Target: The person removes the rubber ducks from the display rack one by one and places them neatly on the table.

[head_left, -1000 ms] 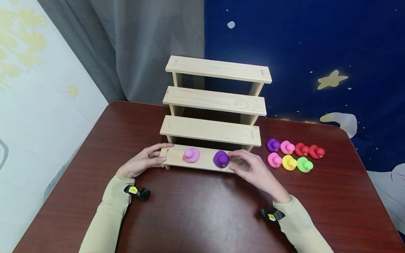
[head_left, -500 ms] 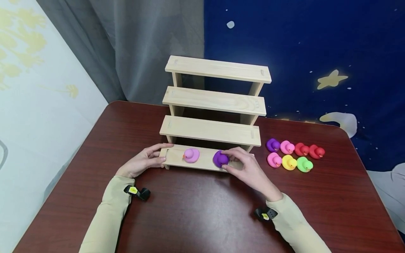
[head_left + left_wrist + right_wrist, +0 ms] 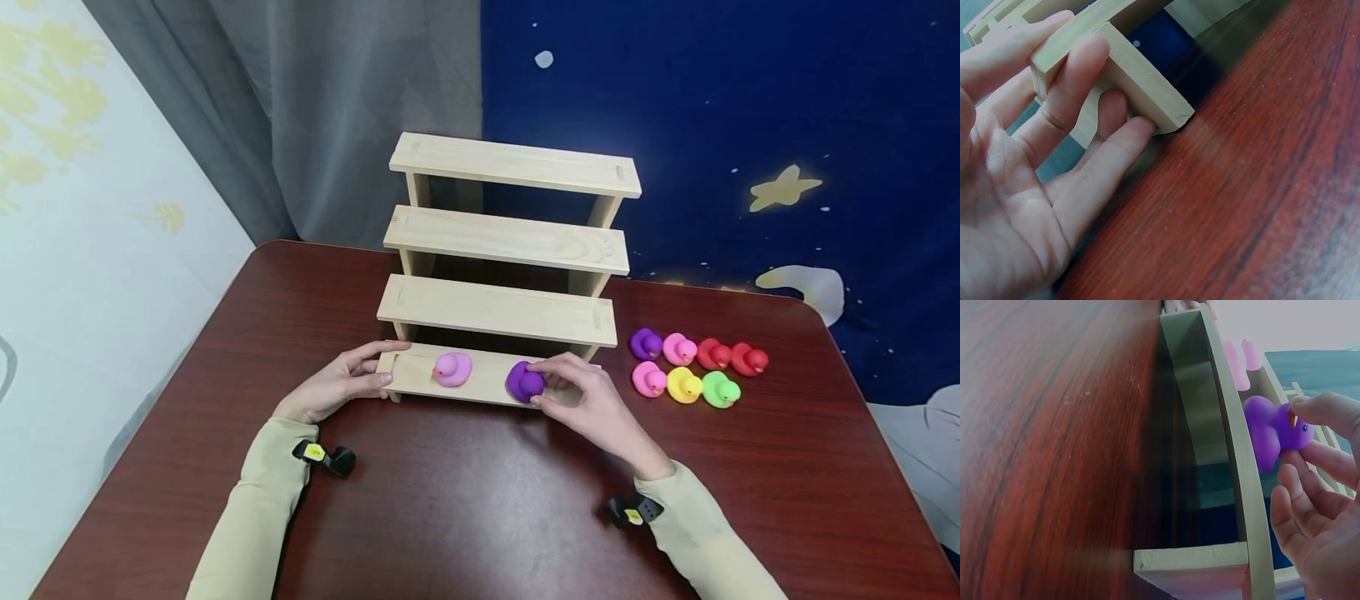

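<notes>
A purple rubber duck sits near the right part of the bottom step of a wooden tiered shelf. My right hand pinches this duck's head between thumb and fingers; in the right wrist view the duck shows its orange beak by the thumb. A lilac duck stands left of it on the same step. My left hand grips the left end of that step, and in the left wrist view its fingertips lie against the board and the upright below.
Right of the shelf, two rows of ducks stand on the dark red table: a purple duck, a yellow duck, a green duck, plus pink and red ones. Grey and blue curtains hang behind.
My right hand has moved left from the purple duck's side and taken hold of its head. The duck has turned slightly, its head now more toward the front right. My left hand has stayed put.
</notes>
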The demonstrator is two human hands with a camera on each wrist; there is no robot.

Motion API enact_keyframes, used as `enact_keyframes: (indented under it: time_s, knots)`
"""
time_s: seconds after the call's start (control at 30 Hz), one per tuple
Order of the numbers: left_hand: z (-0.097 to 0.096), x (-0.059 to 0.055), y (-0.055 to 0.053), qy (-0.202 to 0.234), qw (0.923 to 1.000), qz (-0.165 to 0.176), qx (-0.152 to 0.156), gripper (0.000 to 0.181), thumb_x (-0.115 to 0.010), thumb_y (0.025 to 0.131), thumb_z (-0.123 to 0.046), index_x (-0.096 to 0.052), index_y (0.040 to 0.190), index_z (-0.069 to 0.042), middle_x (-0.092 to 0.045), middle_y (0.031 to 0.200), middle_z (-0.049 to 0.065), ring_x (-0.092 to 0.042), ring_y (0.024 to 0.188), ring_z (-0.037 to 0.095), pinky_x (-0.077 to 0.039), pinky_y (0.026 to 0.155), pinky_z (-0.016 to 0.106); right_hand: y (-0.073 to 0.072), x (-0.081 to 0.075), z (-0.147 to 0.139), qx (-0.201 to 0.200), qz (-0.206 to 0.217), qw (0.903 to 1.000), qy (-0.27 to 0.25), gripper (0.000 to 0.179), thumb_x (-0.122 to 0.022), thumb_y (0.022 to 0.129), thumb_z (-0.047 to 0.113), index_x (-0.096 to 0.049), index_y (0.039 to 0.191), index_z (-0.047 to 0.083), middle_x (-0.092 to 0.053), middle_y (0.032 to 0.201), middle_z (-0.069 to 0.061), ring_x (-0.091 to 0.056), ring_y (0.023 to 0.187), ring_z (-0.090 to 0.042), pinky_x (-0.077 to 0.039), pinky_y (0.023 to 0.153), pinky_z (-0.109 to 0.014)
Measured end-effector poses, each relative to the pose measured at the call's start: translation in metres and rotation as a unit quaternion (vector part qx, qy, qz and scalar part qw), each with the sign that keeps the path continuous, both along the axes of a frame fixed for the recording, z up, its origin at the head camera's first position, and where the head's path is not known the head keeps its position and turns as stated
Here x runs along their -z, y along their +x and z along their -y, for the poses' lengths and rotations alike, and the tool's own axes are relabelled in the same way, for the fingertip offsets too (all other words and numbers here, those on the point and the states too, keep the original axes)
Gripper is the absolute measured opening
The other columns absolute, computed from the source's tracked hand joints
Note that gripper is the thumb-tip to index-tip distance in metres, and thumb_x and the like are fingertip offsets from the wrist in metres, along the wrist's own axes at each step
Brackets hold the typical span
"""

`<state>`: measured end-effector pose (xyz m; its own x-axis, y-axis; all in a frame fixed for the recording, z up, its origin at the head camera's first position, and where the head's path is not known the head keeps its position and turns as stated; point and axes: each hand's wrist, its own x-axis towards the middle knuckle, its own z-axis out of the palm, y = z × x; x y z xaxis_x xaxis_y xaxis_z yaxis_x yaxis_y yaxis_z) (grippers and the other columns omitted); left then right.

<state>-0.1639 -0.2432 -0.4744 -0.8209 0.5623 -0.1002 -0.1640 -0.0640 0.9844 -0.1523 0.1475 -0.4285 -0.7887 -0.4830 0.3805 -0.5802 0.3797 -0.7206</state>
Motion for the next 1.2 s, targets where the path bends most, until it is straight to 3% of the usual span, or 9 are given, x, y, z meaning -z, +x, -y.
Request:
enact_keyframes:
  time_s: [0.27, 0.73, 0.93, 1.07, 1.2]
  knots:
    - [-0.001, -0.001, 0.001, 0.002, 1.0000, -0.003, 0.001, 0.053, -0.056, 0.096, 0.000, -0.040, 0.146, -0.007, -0.063, 0.113, 0.018, -0.066, 0.093, 0.025, -0.053, 0.082, 0.039, 0.003, -0.001, -0.008, -0.007, 0.017, 0.9993, -0.034, 0.033, -0.081, 0.078, 0.008, -0.072, 0.110, 0.011, -0.066, 0.101, 0.002, -0.059, 0.083, -0.019, -0.047, 0.072, -0.032]
    - [0.000, 0.000, 0.001, -0.002, 0.9999, -0.013, 0.005, 0.053, -0.056, 0.097, -0.001, -0.040, 0.146, -0.008, -0.066, 0.100, 0.014, -0.065, 0.083, 0.023, -0.054, 0.079, 0.034, 0.010, -0.001, -0.028, 0.039, 0.051, 0.9976, -0.028, 0.034, -0.080, 0.077, 0.001, -0.072, 0.109, 0.010, -0.064, 0.100, 0.001, -0.060, 0.083, -0.018, -0.048, 0.074, -0.030]
    - [0.000, 0.001, 0.000, 0.002, 0.9999, -0.012, 0.004, 0.053, -0.056, 0.097, 0.000, -0.039, 0.146, -0.008, -0.066, 0.098, 0.014, -0.066, 0.083, 0.024, -0.053, 0.079, 0.035, 0.020, -0.020, -0.030, 0.054, 0.039, 0.9976, -0.018, 0.033, -0.079, 0.075, -0.005, -0.070, 0.107, -0.001, -0.066, 0.098, -0.010, -0.060, 0.080, -0.028, -0.049, 0.071, -0.038]
    - [0.000, 0.001, 0.000, 0.002, 0.9999, -0.011, 0.001, 0.053, -0.057, 0.096, -0.001, -0.040, 0.146, -0.008, -0.067, 0.098, 0.015, -0.066, 0.083, 0.023, -0.053, 0.079, 0.035, 0.025, -0.031, -0.033, 0.057, 0.035, 0.9976, -0.018, 0.033, -0.078, 0.075, -0.008, -0.070, 0.106, -0.004, -0.066, 0.095, -0.013, -0.060, 0.078, -0.031, -0.050, 0.071, -0.034]
    - [0.000, 0.002, 0.001, -0.001, 1.0000, -0.010, 0.001, 0.053, -0.058, 0.096, -0.002, -0.041, 0.146, -0.010, -0.067, 0.097, 0.014, -0.065, 0.081, 0.022, -0.054, 0.079, 0.035, 0.025, -0.032, -0.040, 0.055, 0.027, 0.9979, -0.019, 0.033, -0.078, 0.074, -0.010, -0.069, 0.106, -0.006, -0.066, 0.097, -0.015, -0.060, 0.077, -0.032, -0.050, 0.072, -0.031]
